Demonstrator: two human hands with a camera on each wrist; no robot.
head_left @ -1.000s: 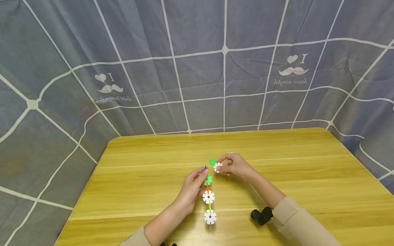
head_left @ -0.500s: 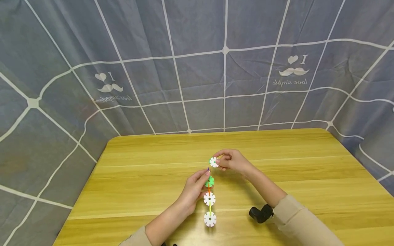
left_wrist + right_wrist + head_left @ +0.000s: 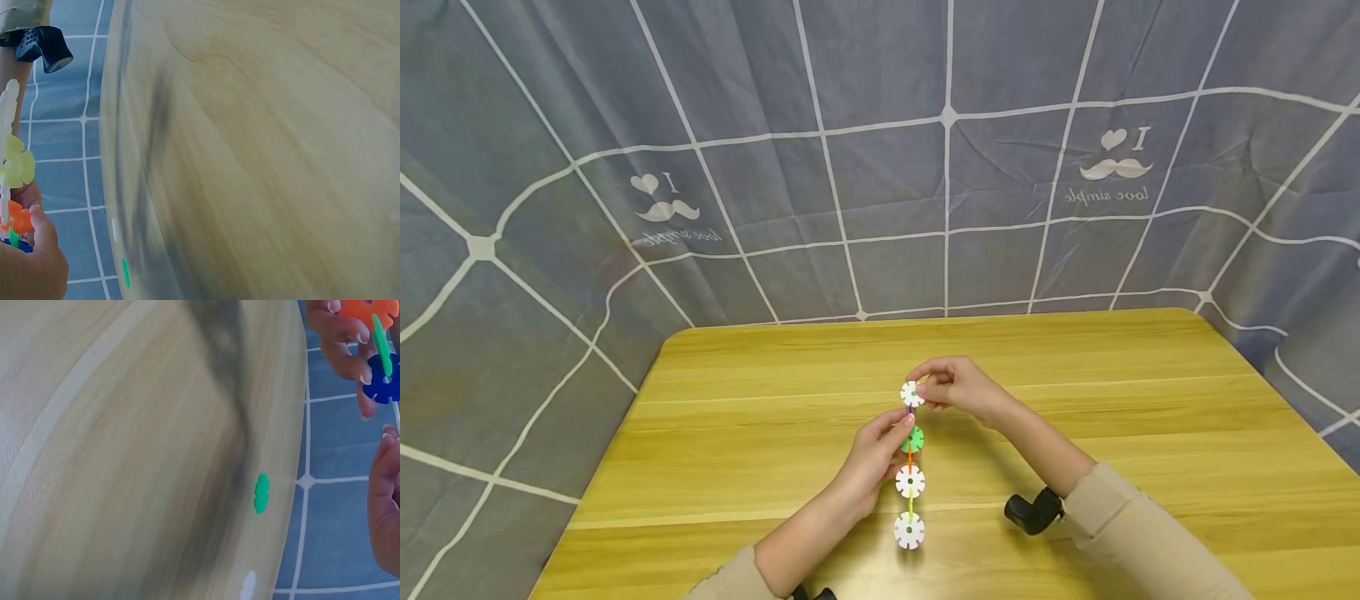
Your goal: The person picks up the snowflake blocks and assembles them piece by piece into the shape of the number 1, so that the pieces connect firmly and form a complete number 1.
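My left hand grips a chain of notched plastic discs near its far end. From near to far run a white disc, an edge-on yellow disc, another white disc, an edge-on orange disc, a green disc and a blue disc. Between thumb and fingers, my right hand pinches one more white disc. Its edge meets the far edge of the blue disc, at one of the slots. Left fingers partly cover the green and blue discs.
Beyond the hands, a loose green disc and a loose white disc lie on the wooden table. Black wrist cameras are strapped on, the right one close over the tabletop. A grey-blue checked curtain hangs behind and at the sides.
My right hand has carried its white disc leftward and slightly away, bringing it to the blue disc at the chain's far end. The left hand keeps its grip, nearly still.
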